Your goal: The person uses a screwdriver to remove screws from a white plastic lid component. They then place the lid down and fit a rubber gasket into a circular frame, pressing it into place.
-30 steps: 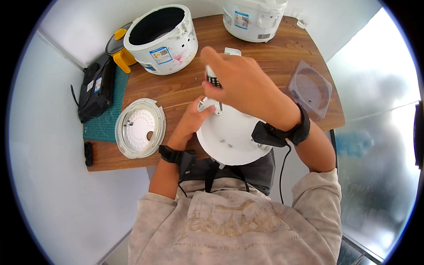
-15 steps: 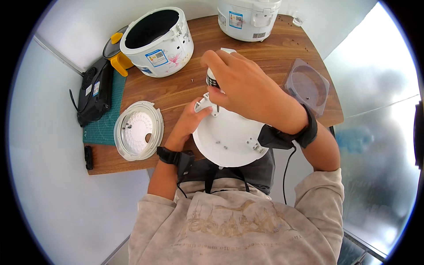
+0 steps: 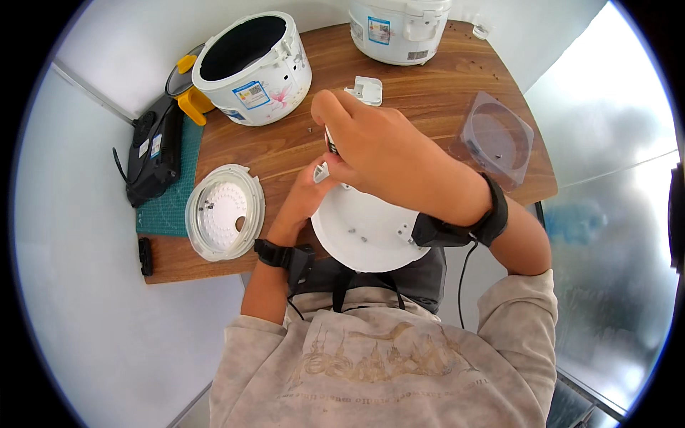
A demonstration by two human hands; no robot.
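Note:
A white round rice cooker lid [image 3: 367, 217] sits hollow side up at the table's front edge, over my lap. My left hand [image 3: 308, 189] is closed on its far left rim, by a small moulded bracket. In my right hand [image 3: 382, 146], above that same part of the rim, is a screwdriver [image 3: 330, 141] with a white and dark handle. The hand hides most of it, tip included. Two small metal screws [image 3: 364, 240] lie loose inside the lid. Beyond my right hand lies a small white plastic cover [image 3: 367, 90].
Two white rice cooker bodies [image 3: 282, 85] [image 3: 399, 36] stand at the back. On the left lie a round inner lid [image 3: 225, 207], a green cutting mat [image 3: 160, 214], a black device [image 3: 153, 153] and a yellow-handled pot [image 3: 191, 100]. A clear plastic tray [image 3: 497, 139] is at right.
My right hand has shifted slightly left with the screwdriver and turned, hiding its shaft. The white plastic cover beyond it is now more exposed. My left hand stays on the lid's rim.

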